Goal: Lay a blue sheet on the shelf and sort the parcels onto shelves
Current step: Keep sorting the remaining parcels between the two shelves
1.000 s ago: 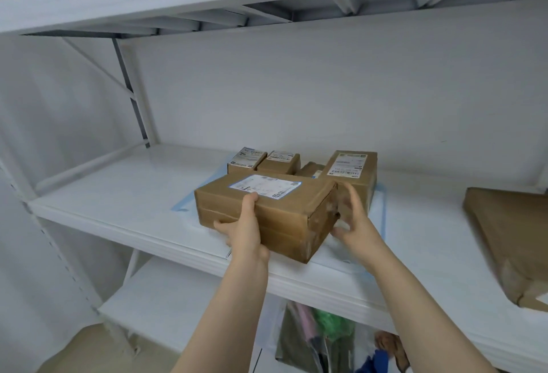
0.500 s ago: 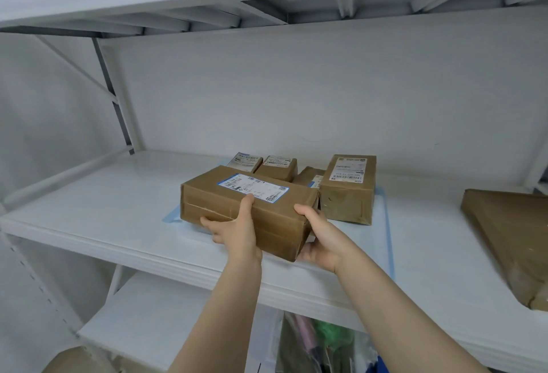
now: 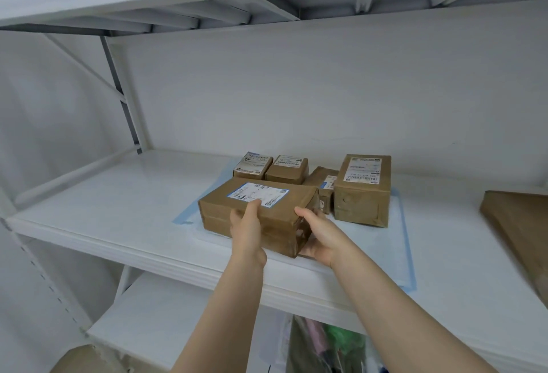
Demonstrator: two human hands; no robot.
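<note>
Bare shelf point(image 3: 103, 203), left: wide open white board to the left of the sheet. This is your freest room for sliding anything sideways.
Blue sheet point(image 3: 183, 219): it lies flat on the shelf under the parcels, with its left border showing just beside the box you hold.
Large parcel point(image 3: 284, 209): it is at the near left of the sheet, label up. A second ago it overlapped the tall box; now it sits further left and flatter, so you look close to setting it down.
Left hand point(image 3: 247, 236): your thumb is on top by the label and your fingers are curled on the near face, gripping it.
Right hand point(image 3: 318, 235): it has shifted from the box's right end to cup the near right corner. I cannot tell whether that corner still rides on your fingers.
Small parcels point(image 3: 252, 165): they stand in a far row just behind your box, so there is little room to push it back.
Tall parcel point(image 3: 363, 189): it stands upright with a narrow gap to your box. Mind it as you draw your right hand out.
Sheet's near right: this part is bare, and its border reaches the shelf lip.
Flat package point(image 3: 522, 224): it lies at the far right, well apart from the sheet.
</note>
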